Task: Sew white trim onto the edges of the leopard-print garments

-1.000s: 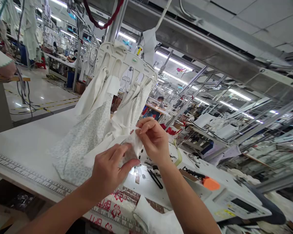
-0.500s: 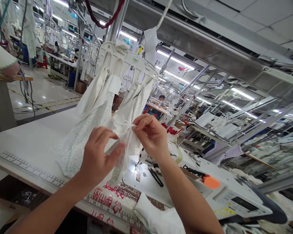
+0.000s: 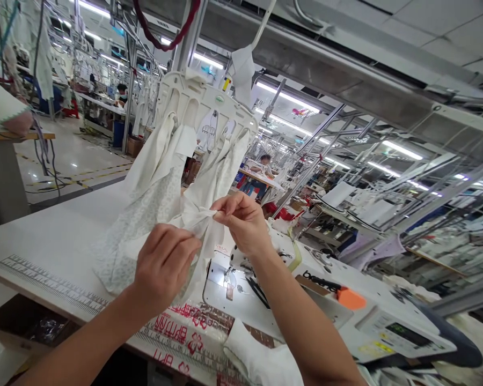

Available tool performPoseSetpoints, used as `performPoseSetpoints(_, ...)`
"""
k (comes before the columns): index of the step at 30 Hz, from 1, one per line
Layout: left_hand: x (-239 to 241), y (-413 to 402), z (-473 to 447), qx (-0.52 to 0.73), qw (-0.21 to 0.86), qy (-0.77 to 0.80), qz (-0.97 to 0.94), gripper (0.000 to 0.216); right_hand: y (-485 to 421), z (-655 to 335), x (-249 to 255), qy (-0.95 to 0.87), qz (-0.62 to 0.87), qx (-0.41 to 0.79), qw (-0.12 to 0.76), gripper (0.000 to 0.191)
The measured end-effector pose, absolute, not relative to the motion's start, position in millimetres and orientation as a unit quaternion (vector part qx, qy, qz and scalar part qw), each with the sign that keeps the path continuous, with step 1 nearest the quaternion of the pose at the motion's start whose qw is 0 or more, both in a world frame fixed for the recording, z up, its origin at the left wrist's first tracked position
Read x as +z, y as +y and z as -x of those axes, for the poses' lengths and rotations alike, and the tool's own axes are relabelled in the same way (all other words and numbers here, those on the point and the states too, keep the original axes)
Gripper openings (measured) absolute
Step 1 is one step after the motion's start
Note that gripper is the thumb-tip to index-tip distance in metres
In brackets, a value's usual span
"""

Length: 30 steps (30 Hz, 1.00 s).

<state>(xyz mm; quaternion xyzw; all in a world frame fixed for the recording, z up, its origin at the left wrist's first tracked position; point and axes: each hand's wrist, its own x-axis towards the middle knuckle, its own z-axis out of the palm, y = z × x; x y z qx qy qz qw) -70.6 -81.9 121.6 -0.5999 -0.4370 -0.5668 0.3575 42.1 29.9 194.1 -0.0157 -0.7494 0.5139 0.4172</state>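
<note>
White fabric pieces [image 3: 203, 214], some with a pale print, hang from a cream plastic hanger [image 3: 209, 96] in front of me. With thumb and fingers, my right hand [image 3: 241, 222] pinches a gathered edge of the white fabric. My left hand [image 3: 167, 265] is closed on the lower left part of the same fabric; its fingertips are partly hidden. Below and to the right of the hands lies the sewing machine's metal plate [image 3: 217, 284], with black tweezers [image 3: 258, 292] on it.
The white sewing machine [image 3: 326, 289] fills the right side, with an orange piece [image 3: 351, 298] on it. A printed ruler [image 3: 52, 284] runs along the table's front edge. White folded cloth [image 3: 261, 356] lies at the front. Another person [image 3: 264, 166] sits farther back.
My left hand has gone from spread fingers to a closed grip on the fabric. The right hand has shifted slightly left, and the fabric is now bunched and pulled between both hands.
</note>
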Motion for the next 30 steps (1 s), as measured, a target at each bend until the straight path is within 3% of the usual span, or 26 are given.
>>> performPoseSetpoints(9, 102.7, -62.4, 55.5, -0.646, 0.282, -0.448, 0.551, 0.017, 19.0, -30.5, 185.7, -0.765, 0.004, 0.488, 0.421, 0.023)
performPoseSetpoints(14, 98.0, -57.9, 46.9, -0.656, 0.202, -0.459, 0.565, 0.018, 9.5, -21.8, 186.2, -0.832, 0.023, 0.23, 0.504, 0.018)
performPoseSetpoints(17, 94.7, -55.6, 40.0, -0.641, 0.194, -0.471, 0.573, 0.036, 7.7, -15.8, 187.6, -0.838, 0.046, 0.094, 0.535, 0.02)
performPoseSetpoints(23, 94.3, -54.0, 46.9, -0.67, 0.137, -0.513, 0.519, 0.013, 9.7, -14.1, 190.9, -0.829, 0.086, 0.078, 0.547, 0.017)
performPoseSetpoints(30, 105.1, -68.5, 66.1, -0.708, 0.007, -0.514, 0.483, 0.019, 24.4, -8.9, 187.9, -0.812, 0.027, 0.096, 0.575, 0.014)
